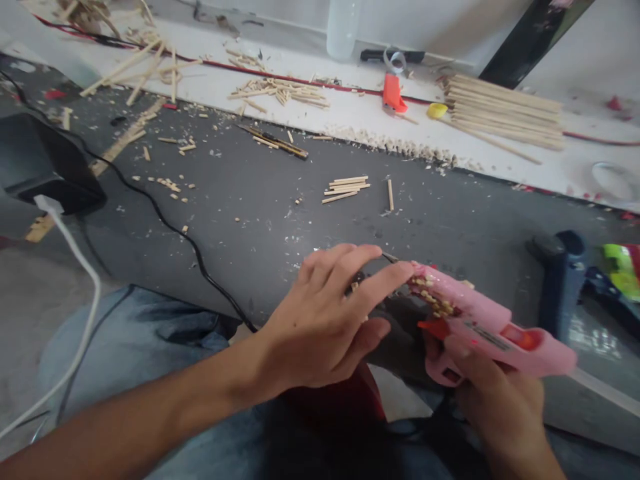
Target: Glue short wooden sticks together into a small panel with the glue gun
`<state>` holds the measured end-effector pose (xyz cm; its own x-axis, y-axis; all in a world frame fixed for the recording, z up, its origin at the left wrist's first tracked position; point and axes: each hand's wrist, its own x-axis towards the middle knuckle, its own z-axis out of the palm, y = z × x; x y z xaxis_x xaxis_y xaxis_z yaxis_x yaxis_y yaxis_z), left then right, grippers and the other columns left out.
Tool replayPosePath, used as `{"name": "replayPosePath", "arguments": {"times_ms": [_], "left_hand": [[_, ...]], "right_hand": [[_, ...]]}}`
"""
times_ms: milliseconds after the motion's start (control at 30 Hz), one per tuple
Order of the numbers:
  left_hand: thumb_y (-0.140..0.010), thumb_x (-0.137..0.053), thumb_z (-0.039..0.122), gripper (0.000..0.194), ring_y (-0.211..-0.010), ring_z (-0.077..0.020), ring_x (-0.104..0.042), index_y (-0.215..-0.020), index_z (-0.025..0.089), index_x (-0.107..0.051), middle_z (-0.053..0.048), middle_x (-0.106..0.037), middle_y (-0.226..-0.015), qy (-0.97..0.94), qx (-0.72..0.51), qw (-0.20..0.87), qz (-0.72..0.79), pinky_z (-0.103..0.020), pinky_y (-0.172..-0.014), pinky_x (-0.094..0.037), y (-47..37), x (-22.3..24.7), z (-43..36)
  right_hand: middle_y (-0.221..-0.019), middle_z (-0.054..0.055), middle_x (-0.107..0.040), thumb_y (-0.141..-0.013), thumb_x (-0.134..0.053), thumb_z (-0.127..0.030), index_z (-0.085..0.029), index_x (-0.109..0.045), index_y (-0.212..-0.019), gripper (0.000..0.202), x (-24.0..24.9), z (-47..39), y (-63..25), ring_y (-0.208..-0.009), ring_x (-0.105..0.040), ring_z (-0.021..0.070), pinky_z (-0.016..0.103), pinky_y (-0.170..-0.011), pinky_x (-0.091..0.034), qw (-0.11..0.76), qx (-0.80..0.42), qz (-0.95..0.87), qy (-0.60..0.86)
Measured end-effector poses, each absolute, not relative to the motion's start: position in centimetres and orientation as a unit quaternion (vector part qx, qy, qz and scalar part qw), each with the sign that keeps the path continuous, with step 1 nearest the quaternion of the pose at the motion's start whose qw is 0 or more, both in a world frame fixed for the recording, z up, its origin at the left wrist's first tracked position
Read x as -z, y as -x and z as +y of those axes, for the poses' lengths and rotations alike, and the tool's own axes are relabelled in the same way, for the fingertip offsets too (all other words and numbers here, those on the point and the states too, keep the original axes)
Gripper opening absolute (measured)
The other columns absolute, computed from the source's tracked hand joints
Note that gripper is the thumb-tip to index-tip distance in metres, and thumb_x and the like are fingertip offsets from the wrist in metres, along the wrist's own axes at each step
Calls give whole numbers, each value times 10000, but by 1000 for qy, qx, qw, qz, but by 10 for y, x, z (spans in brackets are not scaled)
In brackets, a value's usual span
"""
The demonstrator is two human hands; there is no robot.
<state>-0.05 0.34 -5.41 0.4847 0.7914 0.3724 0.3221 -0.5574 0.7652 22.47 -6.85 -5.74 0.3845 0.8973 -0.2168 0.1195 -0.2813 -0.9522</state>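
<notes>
My right hand is wrapped around the handle of a pink hot glue gun, near its orange trigger. The gun points left, and a clear glue stick sticks out of its back. Small bits of wood cling to glue along its front. My left hand hovers palm down by the nozzle, its fingers stretched and apart. Its index fingertip is at the gun's front; whether it touches cannot be made out. Small pieces show behind those fingers, partly hidden.
Short cut sticks lie on the grey table, near a craft knife. A pile of small sticks and a bundle of long sticks rest on the white ledge. A black cable crosses the left side. Dark-blue-handled tools lie right.
</notes>
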Motion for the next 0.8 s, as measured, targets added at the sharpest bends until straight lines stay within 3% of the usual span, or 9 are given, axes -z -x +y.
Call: {"name": "replayPosePath", "arguments": {"times_ms": [67, 133, 233, 367, 500, 567, 633, 700, 800], "left_hand": [[-1033, -509, 372, 598, -1484, -365, -366, -1584, 210, -342, -205, -436, -1572, -842, -313, 260, 355, -547, -1212, -251, -1, 56, 1], [-1070, -411, 418, 590, -1470, -352, -361, -1584, 155, -289, -241, -429, -1540, -832, -311, 216, 407, -544, -1184, -268, -3, 58, 5], [-1091, -334, 478, 565, -1401, -361, -422, -1528, 121, -366, -250, -496, -1443, -835, -327, 102, 431, -536, -1132, -291, -8, 65, 22], [-1093, -321, 510, 593, -1399, -388, -440, -1543, 135, -409, -248, -508, -1470, -845, -304, 0, 440, -539, -1122, -277, -15, 63, 52], [-1049, -460, 420, 501, -1246, -333, -560, -1462, 143, -520, -212, -564, -1392, -823, -293, 54, 483, -470, -1028, -406, -1, 28, 63], [-1010, -514, 334, 294, -954, -247, -657, -1201, 180, -677, -124, -676, -1161, -817, -226, 148, 510, -364, -838, -473, 15, 6, 59], [-961, -602, 402, 210, -696, -195, -637, -977, 233, -726, -15, -707, -812, -793, -112, 242, 548, -306, -657, -431, 32, -10, 50], [-927, -641, 440, 219, -670, -198, -649, -916, 243, -734, 3, -716, -740, -771, -37, 269, 576, -297, -612, -409, 43, -16, 39], [-945, -608, 396, 213, -737, -222, -693, -923, 237, -747, -17, -760, -813, -783, 22, 251, 569, -309, -632, -419, 43, -11, 25]], "right_hand": [[-618, 32, -629, -756, -849, -368, -187, -672, -744, 253, 60, -66, -225, -500, -546, 163, 265, -438, -475, 492, -418, -353, 677], [-598, 54, -625, -702, -852, -425, -171, -682, -682, 306, 64, -62, -230, -516, -581, 192, 286, -446, -499, 508, -426, -354, 660], [-562, 51, -594, -659, -823, -497, -167, -684, -661, 358, 67, -54, -233, -488, -568, 195, 297, -423, -492, 539, -440, -348, 628], [-604, 34, -610, -653, -816, -435, -175, -689, -727, 299, 61, -48, -226, -471, -548, 160, 269, -420, -476, 573, -434, -336, 608], [-568, 37, -590, -671, -826, -432, -163, -668, -671, 311, 62, -51, -225, -467, -552, 167, 271, -419, -473, 567, -442, -332, 610], [-584, 37, -605, -681, -837, -436, -165, -668, -685, 319, 66, -55, -229, -480, -557, 167, 271, -430, -476, 565, -445, -331, 611], [-594, 41, -618, -695, -848, -440, -162, -680, -703, 325, 70, -59, -234, -486, -552, 165, 267, -430, -467, 557, -455, -335, 609], [-596, 52, -622, -721, -850, -443, -153, -691, -693, 332, 73, -62, -238, -496, -546, 163, 255, -425, -444, 545, -465, -341, 608], [-616, 49, -628, -750, -856, -425, -151, -709, -733, 311, 74, -65, -239, -507, -539, 157, 244, -429, -431, 531, -468, -347, 616]]}}
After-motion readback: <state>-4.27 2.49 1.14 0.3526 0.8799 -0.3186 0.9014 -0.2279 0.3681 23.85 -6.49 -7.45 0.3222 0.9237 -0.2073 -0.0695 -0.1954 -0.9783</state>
